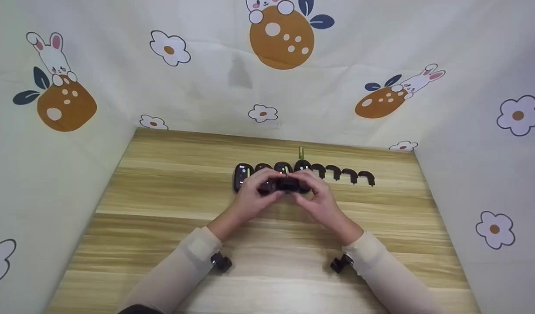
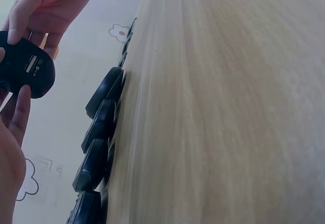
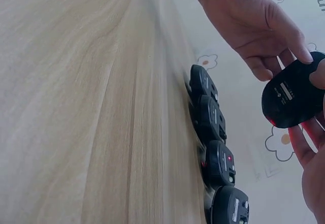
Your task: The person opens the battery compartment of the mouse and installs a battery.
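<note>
Both hands hold one rounded black computer mouse [image 1: 287,184] over the table. My left hand [image 1: 252,194] grips it from the left, and my right hand [image 1: 319,196] from the right. In the left wrist view, the mouse [image 2: 41,74] shows a flat face with a small white label. A red glow lights one edge of the same mouse [image 3: 292,99] in the right wrist view. Behind the hands, several more black mice [image 1: 242,179] stand in a row, partly hidden by the fingers. Their upturned faces show slots and labels [image 3: 219,163].
Several hook-shaped black pieces [image 1: 349,174] continue the row to the right. A small green, battery-like stick [image 1: 301,152] lies behind the row. The wooden table [image 1: 162,183] ends at a patterned cloth wall [image 1: 206,100] at the back and sides.
</note>
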Action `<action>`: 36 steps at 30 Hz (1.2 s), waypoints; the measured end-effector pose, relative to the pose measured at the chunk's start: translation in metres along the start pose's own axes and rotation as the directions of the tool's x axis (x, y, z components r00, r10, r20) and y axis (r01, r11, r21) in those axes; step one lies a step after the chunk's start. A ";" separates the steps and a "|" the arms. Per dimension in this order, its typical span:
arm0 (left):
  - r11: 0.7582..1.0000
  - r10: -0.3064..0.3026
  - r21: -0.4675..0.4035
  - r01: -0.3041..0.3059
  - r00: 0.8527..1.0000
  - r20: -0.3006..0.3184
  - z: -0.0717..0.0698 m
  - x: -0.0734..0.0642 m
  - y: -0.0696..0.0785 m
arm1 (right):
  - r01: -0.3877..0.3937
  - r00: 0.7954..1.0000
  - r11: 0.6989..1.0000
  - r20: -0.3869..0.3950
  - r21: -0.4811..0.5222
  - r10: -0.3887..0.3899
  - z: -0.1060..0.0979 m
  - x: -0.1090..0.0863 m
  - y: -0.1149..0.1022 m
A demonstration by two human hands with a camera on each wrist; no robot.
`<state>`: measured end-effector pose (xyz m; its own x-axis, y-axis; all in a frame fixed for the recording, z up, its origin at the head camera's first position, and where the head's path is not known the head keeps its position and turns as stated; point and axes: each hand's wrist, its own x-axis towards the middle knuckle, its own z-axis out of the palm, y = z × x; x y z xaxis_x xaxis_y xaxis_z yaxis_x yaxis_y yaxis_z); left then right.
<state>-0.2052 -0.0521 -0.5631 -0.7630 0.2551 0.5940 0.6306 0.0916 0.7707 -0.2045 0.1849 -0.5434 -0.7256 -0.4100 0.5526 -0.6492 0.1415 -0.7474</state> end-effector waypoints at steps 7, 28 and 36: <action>0.997 -0.060 -0.043 0.061 0.998 0.027 0.002 0.000 0.003 | -0.031 0.999 0.996 -0.030 0.086 0.034 0.003 -0.001 -0.004; 0.950 -0.267 -0.135 0.283 0.955 0.130 -0.003 0.001 0.010 | -0.202 0.979 0.952 0.068 0.229 0.191 -0.001 -0.001 -0.009; 0.923 -0.317 -0.175 0.342 0.935 0.157 -0.002 -0.001 0.011 | -0.273 0.960 0.931 0.122 0.241 0.250 -0.002 0.000 -0.008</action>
<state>-0.1976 -0.0536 -0.5544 -0.8910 0.3611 0.2751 0.2964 0.0036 0.9551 -0.2002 0.1858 -0.5363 -0.8317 -0.4680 0.2989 -0.3513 0.0266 -0.9359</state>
